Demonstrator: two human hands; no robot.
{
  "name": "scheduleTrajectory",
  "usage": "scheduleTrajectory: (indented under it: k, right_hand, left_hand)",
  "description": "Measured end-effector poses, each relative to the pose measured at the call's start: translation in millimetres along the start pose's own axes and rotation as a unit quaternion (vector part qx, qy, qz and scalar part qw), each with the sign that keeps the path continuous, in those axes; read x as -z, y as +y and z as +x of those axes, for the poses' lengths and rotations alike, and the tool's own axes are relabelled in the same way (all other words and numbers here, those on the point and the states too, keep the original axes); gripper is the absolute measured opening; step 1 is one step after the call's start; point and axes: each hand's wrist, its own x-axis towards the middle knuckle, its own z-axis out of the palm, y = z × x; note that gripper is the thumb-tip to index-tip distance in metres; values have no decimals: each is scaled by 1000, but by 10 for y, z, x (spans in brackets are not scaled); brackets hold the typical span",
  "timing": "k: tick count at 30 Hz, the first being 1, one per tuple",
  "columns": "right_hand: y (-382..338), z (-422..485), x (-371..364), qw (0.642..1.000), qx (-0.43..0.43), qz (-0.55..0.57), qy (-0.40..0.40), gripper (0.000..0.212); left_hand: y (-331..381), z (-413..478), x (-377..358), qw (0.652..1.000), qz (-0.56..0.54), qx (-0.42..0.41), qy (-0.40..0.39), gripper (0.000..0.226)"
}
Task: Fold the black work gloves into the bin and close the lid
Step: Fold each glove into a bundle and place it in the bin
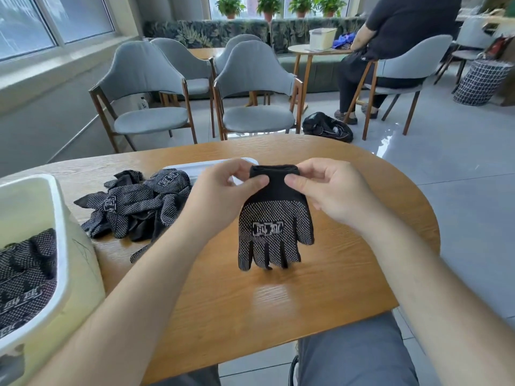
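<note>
A black work glove (274, 227) with white grip dots and a white logo hangs by its cuff above the wooden table (278, 302), fingers pointing down. My left hand (223, 188) pinches the cuff's left corner and my right hand (328, 190) pinches its right corner. A loose pile of black gloves (133, 204) lies on the table to the left. The cream bin (67, 260) stands at the left edge, open, with folded gloves (25, 277) inside. Its white lid (200, 167) lies flat behind my left hand, partly hidden.
Grey chairs (250, 87) with wooden legs stand beyond the table's far edge. A seated person (395, 37) is at another table at the back right, with a black bag (326, 126) on the floor nearby. My knees sit under the near edge.
</note>
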Motion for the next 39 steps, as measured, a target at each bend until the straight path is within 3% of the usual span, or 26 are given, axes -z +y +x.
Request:
scheduleTrajectory:
  k: [3,9,14,19,29,33,36,39]
  right_hand:
    - [-123,168,-6,1000,7,10,18,7]
    - [-91,187,-30,995,97,-11,37,14]
    - [629,-227,-196,987,89,-132,-6,18]
    - [1047,-625,-371,972,106,-210,-22,16]
    - [951,-969,-312,964,143,-211,-78,9]
    - [917,-936,-212,976,101,-147,-123,19]
    - [1001,-773,-150,992,36,-113,-41,22]
    - [1107,-532,-140,982,-11,-180,48,7]
  left_hand:
    - [160,197,32,999,-6,-18,27,8]
    - [122,243,43,996,-41,-59,48,11]
    - [-697,-109,-215,996,68,-46,-38,15]
    - [-1199,-397,-316,952,227,-172,-108,17]
    - [-1042,-498,-247,926,212,-245,-195,15]
    - [-1002,-498,-261,919,201,-266,-208,12]
    - [-1004,-504,-263,919,181,-272,-220,21]
    - [-998,-514,-326,934,151,-265,-189,29]
